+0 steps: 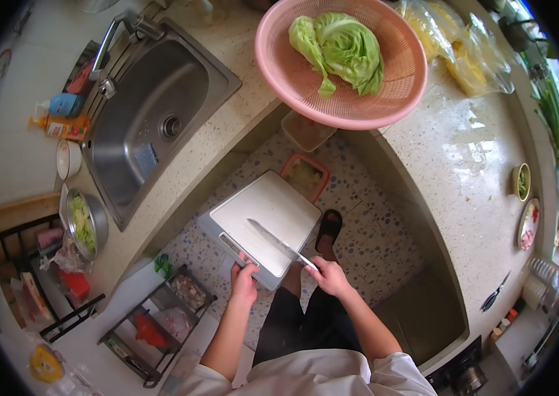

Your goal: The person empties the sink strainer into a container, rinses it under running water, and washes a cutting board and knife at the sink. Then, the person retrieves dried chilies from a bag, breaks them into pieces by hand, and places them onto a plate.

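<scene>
A white cutting board (259, 204) with a grey rim is held up over the floor, in front of my legs. My left hand (244, 278) grips its lower left edge near the slot in the rim. My right hand (329, 276) is closed round the handle of a kitchen knife (271, 237), whose blade lies over the board's surface and points up and to the left. No food shows on the board. Beyond it, a head of lettuce (349, 49) rests in a pink basket (273, 66) on the counter.
To the left is a steel sink (154, 92) with a tap, and a metal bowl (98, 224) of cut leaves beside it. The right counter (464, 198) holds scissors (496, 294), a small bowl and a plate. On the floor stands a red-rimmed bin (306, 175).
</scene>
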Available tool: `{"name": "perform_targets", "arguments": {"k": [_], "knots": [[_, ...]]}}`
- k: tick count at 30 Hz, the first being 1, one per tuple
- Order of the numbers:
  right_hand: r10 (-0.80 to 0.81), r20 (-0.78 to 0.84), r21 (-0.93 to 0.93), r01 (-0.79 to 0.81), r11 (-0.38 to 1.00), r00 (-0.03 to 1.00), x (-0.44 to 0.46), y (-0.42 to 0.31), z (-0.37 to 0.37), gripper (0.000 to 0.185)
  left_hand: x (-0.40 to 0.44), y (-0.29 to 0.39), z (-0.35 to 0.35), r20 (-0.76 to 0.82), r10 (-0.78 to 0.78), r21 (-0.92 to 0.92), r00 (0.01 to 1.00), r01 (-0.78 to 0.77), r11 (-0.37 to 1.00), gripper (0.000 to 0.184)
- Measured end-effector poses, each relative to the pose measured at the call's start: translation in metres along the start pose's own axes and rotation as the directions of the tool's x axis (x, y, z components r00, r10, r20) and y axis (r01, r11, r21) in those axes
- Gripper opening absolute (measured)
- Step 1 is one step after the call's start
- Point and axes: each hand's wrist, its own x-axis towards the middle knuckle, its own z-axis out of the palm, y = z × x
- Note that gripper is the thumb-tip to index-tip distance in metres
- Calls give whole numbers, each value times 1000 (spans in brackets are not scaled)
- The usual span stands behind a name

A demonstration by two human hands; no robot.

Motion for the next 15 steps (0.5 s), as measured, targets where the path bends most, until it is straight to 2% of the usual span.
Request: {"name": "perform_targets", "arguments": {"k": [2, 8, 11, 15], "knots": [[-72, 19, -40, 72, 997, 997, 0, -5, 5, 37, -11, 3, 13, -63, -1, 25, 998, 3, 1000, 71], [-72, -19, -119, 70, 991, 997, 22, 1, 19, 37, -9, -4, 9, 40, -13, 88, 999, 10, 996, 77], [14, -92, -134, -27, 991, 996, 40, 14, 19, 39, -9, -10, 5, 82, 48, 100, 995, -56, 993, 76], [106, -229, -102, -133, 986, 968, 70, 39, 16, 42, -30, -4, 13, 22, 73, 90, 997, -75, 993, 64]]}}
